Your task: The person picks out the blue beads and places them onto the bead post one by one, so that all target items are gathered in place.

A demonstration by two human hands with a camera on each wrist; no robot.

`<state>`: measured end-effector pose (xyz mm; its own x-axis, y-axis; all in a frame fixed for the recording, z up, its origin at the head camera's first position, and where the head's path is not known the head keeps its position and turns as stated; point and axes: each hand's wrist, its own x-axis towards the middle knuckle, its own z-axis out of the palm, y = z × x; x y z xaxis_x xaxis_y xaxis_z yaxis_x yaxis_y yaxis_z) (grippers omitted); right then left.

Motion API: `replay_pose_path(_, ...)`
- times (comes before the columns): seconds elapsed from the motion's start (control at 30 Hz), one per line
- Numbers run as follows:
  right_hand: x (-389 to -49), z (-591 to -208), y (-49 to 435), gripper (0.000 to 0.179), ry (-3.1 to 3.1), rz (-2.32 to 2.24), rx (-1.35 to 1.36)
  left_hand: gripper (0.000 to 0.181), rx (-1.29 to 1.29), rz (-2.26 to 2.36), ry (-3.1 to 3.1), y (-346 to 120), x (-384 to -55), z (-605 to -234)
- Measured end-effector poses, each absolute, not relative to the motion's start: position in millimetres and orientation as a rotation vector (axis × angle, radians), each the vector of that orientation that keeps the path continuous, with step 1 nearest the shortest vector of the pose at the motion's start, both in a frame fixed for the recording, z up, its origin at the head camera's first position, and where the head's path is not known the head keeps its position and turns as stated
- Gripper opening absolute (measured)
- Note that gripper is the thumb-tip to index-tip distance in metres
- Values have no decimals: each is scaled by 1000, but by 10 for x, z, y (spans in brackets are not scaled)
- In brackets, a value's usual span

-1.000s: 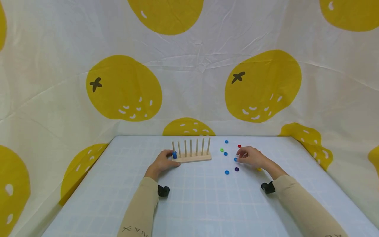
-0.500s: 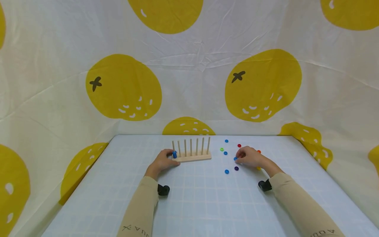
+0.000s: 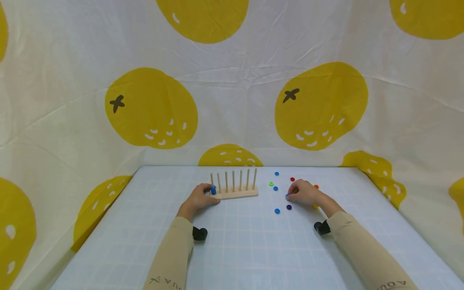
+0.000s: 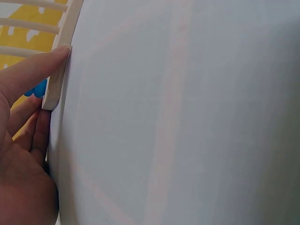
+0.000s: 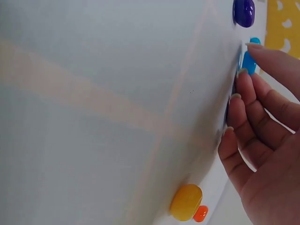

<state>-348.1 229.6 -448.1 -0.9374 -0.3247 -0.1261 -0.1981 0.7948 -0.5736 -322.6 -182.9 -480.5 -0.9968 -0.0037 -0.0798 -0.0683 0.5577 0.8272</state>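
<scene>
A wooden peg rack (image 3: 237,194) with a row of several upright pegs stands toward the back of the table. Blue rings (image 3: 213,191) sit low on its leftmost peg. My left hand (image 3: 197,200) holds the rack's left end, thumb along the front of the base and fingers around behind it. Off to the right, my right hand (image 3: 305,193) pinches a small blue ring (image 5: 249,63) between thumb and fingertips, close over the table. A purple ring (image 3: 288,207) lies just in front of that hand.
Loose rings lie around the right hand: blue (image 3: 277,211), green (image 3: 271,183), red (image 3: 292,179), orange (image 3: 316,187) and yellow (image 5: 186,202), with further blue ones. A fruit-print cloth (image 3: 232,104) hangs behind the table (image 3: 239,249).
My right hand has moved slightly left and its thumb and fingers have closed on the blue ring. My left hand stays at the rack's end.
</scene>
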Motion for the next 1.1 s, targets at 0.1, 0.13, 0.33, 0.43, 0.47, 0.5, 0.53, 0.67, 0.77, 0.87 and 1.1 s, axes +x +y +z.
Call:
replay_pose_path(0.1,-3487,-4491,2279,17,2763,-873,-412,76,-65,1444,2711,-1836,-3224,-4805)
replay_pose_path(0.13,-3488,-4495,2274,17,2763,-879,-425,76,-61,1444,2712,-1837,-3223,-4806)
replay_pose_path(0.33,-3463,-4450,2165,15,2794,-919,-505,75,-31,1444,2731,-1846,-3230,-4813)
replay_pose_path(0.43,-3440,-4397,2086,14,2807,-953,-527,75,-29,1436,2739,-1845,-3231,-4819)
replay_pose_path(0.47,-3432,-4381,2064,14,2810,-959,-546,75,-32,1437,2737,-1842,-3232,-4822)
replay_pose_path(0.5,-3422,-4363,2040,14,2807,-968,-566,75,-34,1437,2736,-1838,-3233,-4826)
replay_pose_path(0.53,-3418,-4351,2015,14,2807,-979,-567,75,-31,1434,2738,-1836,-3234,-4828)
replay_pose_path(0.67,-3398,-4302,1924,15,2803,-1019,-658,75,-21,1432,2741,-1829,-3239,-4832)
replay_pose_path(0.77,-3382,-4267,1845,14,2811,-1053,-739,74,-21,1442,2737,-1831,-3243,-4831)
replay_pose_path(0.87,-3364,-4235,1752,14,2836,-1074,-819,74,-26,1450,2735,-1837,-3251,-4833)
replay_pose_path(1.1,-3295,-4132,1512,14,2831,-1143,-867,75,-27,1436,2740,-1843,-3257,-4843)
